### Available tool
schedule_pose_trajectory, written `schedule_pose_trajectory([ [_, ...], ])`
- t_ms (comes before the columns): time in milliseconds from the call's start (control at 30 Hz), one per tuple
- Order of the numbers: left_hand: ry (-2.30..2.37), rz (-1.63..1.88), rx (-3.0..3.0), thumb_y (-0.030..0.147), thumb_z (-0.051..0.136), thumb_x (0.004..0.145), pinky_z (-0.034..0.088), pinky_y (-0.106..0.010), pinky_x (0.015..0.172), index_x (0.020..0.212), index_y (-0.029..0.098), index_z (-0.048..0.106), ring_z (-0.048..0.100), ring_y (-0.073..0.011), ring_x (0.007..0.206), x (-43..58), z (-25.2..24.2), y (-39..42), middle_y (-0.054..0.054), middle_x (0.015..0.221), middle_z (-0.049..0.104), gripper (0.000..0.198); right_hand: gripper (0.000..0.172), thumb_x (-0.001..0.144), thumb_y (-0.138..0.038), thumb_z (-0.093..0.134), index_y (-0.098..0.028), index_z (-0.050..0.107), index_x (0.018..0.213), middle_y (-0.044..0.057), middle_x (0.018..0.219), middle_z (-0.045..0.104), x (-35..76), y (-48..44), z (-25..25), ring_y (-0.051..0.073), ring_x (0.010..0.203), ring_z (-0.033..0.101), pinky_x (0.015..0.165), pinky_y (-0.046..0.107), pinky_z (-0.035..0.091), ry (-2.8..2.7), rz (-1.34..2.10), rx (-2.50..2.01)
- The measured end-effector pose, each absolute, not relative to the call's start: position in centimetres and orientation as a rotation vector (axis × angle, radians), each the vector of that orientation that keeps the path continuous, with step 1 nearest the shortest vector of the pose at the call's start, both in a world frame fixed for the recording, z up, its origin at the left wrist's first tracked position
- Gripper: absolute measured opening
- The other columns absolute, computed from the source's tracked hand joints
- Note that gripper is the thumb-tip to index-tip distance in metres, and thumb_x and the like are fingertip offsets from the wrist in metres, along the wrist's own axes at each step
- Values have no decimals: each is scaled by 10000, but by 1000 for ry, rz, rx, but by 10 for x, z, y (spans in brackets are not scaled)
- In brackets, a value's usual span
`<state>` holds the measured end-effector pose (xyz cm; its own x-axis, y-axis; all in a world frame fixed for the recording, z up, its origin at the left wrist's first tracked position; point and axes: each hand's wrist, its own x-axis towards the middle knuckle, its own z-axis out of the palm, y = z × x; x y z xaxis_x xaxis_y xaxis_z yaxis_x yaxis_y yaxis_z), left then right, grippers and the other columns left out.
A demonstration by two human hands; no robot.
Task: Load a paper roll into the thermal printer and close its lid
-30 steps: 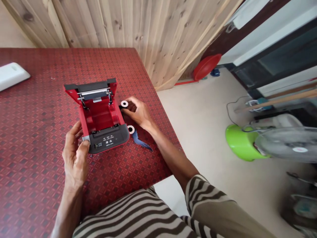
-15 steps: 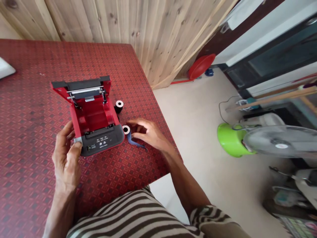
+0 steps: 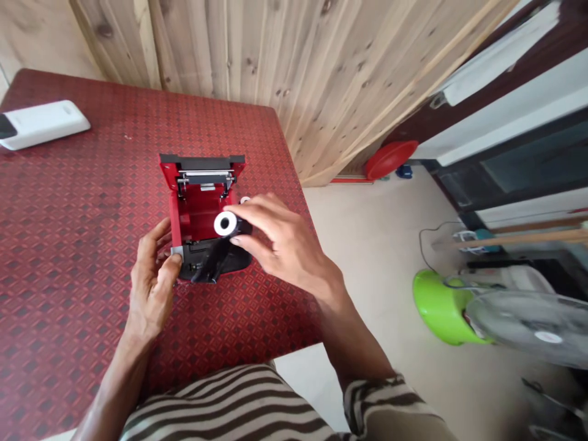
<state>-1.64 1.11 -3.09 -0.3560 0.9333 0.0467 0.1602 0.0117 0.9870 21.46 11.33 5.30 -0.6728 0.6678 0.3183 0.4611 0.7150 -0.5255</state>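
A red and black label printer (image 3: pixel 202 214) has its lid raised, and the red bay inside looks bare. My left hand (image 3: pixel 154 275) grips its left side, thumb on the grey corner of the front panel. Pinched between the thumb and fingers of my right hand (image 3: pixel 285 245) is a ribbon roll (image 3: pixel 227 224) with a white core. It is held over the right part of the bay, and its loose dark tail (image 3: pixel 214 260) hangs across the front panel. A second roll (image 3: pixel 245 200) stands behind my right fingers, mostly hidden.
The printer is on a table with a red patterned cover (image 3: pixel 92 245). A white device with a dark end (image 3: pixel 50 124) lies at the far left. Wooden boards (image 3: pixel 257 61) rise behind the table. On the floor to the right are a green stool (image 3: pixel 436 309) and a fan (image 3: pixel 537 327).
My right hand has picked up the nearer ribbon roll from the table and lifted it leftward over the printer. My left hand stays on the printer. The view has shifted.
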Motion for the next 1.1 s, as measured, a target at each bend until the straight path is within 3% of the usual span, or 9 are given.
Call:
schedule_pose_trajectory([
  [133,1566,1398,1135,542,667,1004,536,-555,1184,1570,221,620,663,-365,1405,-16,-30,11,-162,1506,684,653,190,1072,-65,626,-131,767,1180,131,1178,776,159,126,55,272,1175,680,1118,463,565,-2845,248,-916],
  [267,1567,1409,1147,540,657,1003,502,-578,1200,1565,223,625,657,-358,1386,-16,-30,11,-157,1501,692,646,239,1106,-67,554,-100,789,1139,170,1159,792,134,135,44,285,1180,713,1025,418,576,-2987,146,-1021],
  [533,1570,1367,1125,554,636,1022,518,-598,1144,1601,243,600,667,-358,1324,-16,-32,8,-156,1516,677,658,246,1073,-58,590,-141,815,1016,147,1041,842,129,152,31,284,1015,792,1041,464,552,-3019,250,-1063],
  [733,1565,1386,1141,541,642,1016,484,-582,1218,1585,250,613,629,-361,1415,-17,-29,9,-145,1541,665,639,245,1141,-146,561,-171,770,1266,116,1260,825,151,139,49,240,1172,766,1079,428,569,-2794,584,-928],
  [833,1560,1391,1145,512,647,1021,495,-550,1222,1578,244,620,622,-353,1440,-16,-28,11,-141,1563,658,619,232,1133,-268,647,-193,762,1320,93,1264,835,170,127,54,242,1183,757,1088,443,573,-2696,767,-739],
  [1000,1579,1396,1133,512,670,1008,571,-529,1142,1559,228,632,679,-355,1390,-15,-28,9,-146,1525,697,621,180,1113,-199,644,-171,816,1068,91,1105,846,185,116,44,229,1019,722,1002,426,600,-2616,708,-685],
  [1100,1614,1390,1123,531,688,1008,581,-534,1132,1534,245,655,695,-359,1375,-20,-22,11,-134,1504,718,599,167,1112,-229,658,-177,810,1067,70,1052,836,186,113,38,223,1004,706,979,400,598,-2561,626,-686],
])
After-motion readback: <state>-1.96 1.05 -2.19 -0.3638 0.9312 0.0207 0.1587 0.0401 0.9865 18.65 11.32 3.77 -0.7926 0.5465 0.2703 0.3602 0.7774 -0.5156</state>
